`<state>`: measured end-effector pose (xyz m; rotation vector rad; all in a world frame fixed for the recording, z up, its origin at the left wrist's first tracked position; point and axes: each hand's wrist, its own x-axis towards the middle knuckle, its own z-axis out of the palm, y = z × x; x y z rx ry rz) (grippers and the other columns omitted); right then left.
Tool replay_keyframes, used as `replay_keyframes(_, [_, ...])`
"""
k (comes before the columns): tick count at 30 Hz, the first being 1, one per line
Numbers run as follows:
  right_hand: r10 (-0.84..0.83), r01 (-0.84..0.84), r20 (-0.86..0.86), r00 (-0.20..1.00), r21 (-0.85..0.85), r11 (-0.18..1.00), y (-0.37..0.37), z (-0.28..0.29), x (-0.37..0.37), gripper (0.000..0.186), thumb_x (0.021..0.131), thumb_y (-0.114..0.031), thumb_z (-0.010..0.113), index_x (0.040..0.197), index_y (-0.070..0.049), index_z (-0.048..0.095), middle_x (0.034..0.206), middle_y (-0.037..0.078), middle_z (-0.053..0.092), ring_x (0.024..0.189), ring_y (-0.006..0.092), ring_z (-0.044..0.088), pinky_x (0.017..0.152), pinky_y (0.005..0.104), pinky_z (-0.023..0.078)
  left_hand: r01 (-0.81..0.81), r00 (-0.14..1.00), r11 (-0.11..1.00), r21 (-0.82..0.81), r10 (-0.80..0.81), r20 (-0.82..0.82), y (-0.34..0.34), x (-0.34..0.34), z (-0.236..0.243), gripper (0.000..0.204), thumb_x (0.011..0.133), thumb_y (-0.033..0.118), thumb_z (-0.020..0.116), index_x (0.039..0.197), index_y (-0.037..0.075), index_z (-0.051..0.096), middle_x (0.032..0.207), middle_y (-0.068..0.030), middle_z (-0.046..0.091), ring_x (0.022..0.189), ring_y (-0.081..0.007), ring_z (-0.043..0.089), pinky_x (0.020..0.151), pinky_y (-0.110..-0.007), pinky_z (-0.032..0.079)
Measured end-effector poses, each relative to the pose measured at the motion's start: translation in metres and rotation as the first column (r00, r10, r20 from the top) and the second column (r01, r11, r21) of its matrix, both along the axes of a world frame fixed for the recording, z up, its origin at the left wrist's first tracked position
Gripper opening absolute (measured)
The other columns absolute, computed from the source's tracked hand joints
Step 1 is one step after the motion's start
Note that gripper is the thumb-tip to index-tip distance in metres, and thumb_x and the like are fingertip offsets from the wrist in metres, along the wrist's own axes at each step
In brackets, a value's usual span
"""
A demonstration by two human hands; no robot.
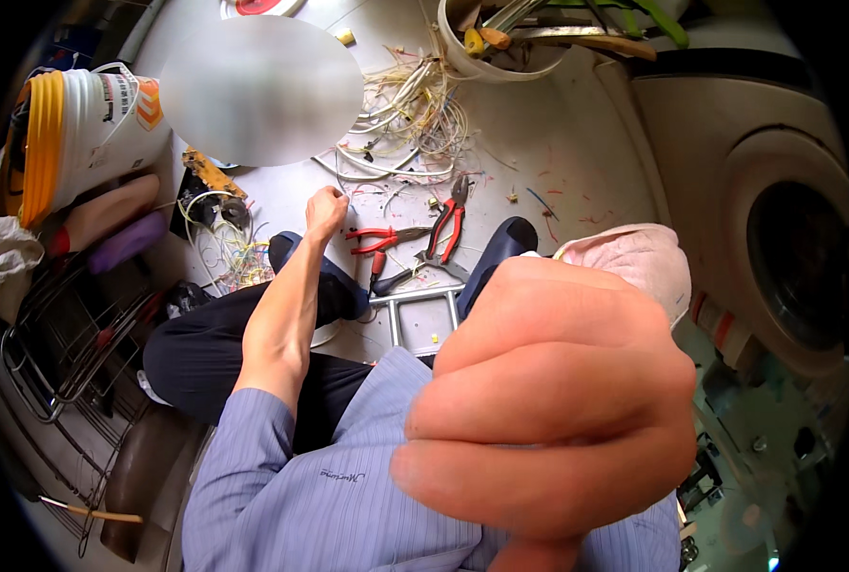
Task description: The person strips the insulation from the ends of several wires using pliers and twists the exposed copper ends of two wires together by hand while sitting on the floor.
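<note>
My left hand [325, 210] is closed near a pile of white cables and stripped wire [413, 119]; whatever its fingertips hold is too small to make out. My right hand [548, 391] fills the lower right, very close to the camera, with fingers curled and their inner side hidden. On the floor between my dark shoes lie red-handled pliers [372, 237], larger red-and-black cutting pliers [448, 221], another plier-like tool [439, 268] and a dark-handled tool [391, 281], by a metal frame [409, 320].
Stacked buckets [71, 143], a wire rack [67, 334] and more tangled wires [234, 257] are at the left. A tub of tools [462, 62] stands at the back, a front-loading washing machine [739, 219] at the right. A pink cloth [634, 257] lies behind my right hand.
</note>
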<state>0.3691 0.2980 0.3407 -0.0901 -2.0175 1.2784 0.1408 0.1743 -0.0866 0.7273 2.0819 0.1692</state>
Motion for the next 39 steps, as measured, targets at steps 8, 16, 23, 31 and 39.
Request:
replay_keyframes(8, [-0.027, 0.028, 0.089, 0.996, -0.002, 1.000, 0.028, -0.022, -0.017, 0.033, 0.088, -0.026, 0.071, 0.088, 0.006, 0.070, 0.075, 0.012, 0.067, 0.059, 0.0225, 0.059, 0.050, 0.0309, 0.044, -0.078, 0.984, 0.997, 0.015, 0.080, -0.161, 0.015, 0.006, -0.012, 0.037, 0.087, 0.033, 0.058, 0.098, 0.000, 0.069, 0.100, -0.0267, 0.070, 0.099, -0.0433, 0.066, 0.091, -0.050, 0.049])
replay_keyframes(16, [-0.235, 0.231, 0.258, 0.937, 0.045, 0.972, 0.054, -0.032, -0.021, 0.026, 0.088, -0.019, 0.069, 0.087, 0.007, 0.070, 0.072, 0.012, 0.067, 0.058, 0.0228, 0.059, 0.050, 0.0313, 0.043, -0.173, 0.953, 0.984, 0.042, 0.178, -0.244, 0.013, -0.019, -0.009, 0.034, 0.084, 0.026, 0.053, 0.095, 0.000, 0.071, 0.097, -0.0290, 0.069, 0.096, -0.0470, 0.066, 0.090, -0.051, 0.050])
replay_keyframes(23, [-0.576, 0.673, 0.414, 0.705, -0.133, 0.727, 0.090, -0.046, 0.022, 0.023, 0.100, -0.011, 0.057, 0.090, 0.006, 0.067, 0.081, 0.010, 0.065, 0.072, 0.0134, 0.056, 0.067, 0.0256, 0.044, -0.430, 0.811, 0.882, -0.192, 0.285, -0.511, -0.065, -0.146, -0.023, 0.036, 0.080, 0.023, 0.063, 0.109, 0.004, 0.074, 0.111, -0.0245, 0.071, 0.108, -0.0390, 0.068, 0.094, -0.044, 0.053])
replay_keyframes(31, [-0.579, 0.754, 0.511, 0.636, -0.249, 0.608, 0.114, -0.072, 0.047, 0.011, 0.095, -0.007, 0.068, 0.093, 0.003, 0.071, 0.078, 0.001, 0.067, 0.072, 0.0061, 0.059, 0.066, 0.0197, 0.046, 0.191, 0.947, 0.883, 0.428, -0.052, -0.316, 0.040, -0.028, 0.006, 0.020, 0.089, 0.018, 0.063, 0.100, 0.003, 0.071, 0.100, -0.0183, 0.068, 0.091, -0.0361, 0.065, 0.084, -0.044, 0.052])
replay_keyframes(39, [-0.569, 0.777, 0.575, 0.587, -0.205, 0.595, 0.121, -0.079, 0.063, 0.012, 0.094, -0.009, 0.068, 0.093, 0.002, 0.071, 0.076, 0.001, 0.066, 0.070, 0.0064, 0.056, 0.063, 0.0213, 0.045, 0.210, 0.974, 0.885, 0.416, -0.150, -0.172, 0.118, 0.095, 0.003, 0.029, 0.089, 0.019, 0.062, 0.111, 0.001, 0.065, 0.099, -0.0254, 0.066, 0.095, -0.0446, 0.063, 0.084, -0.051, 0.051])
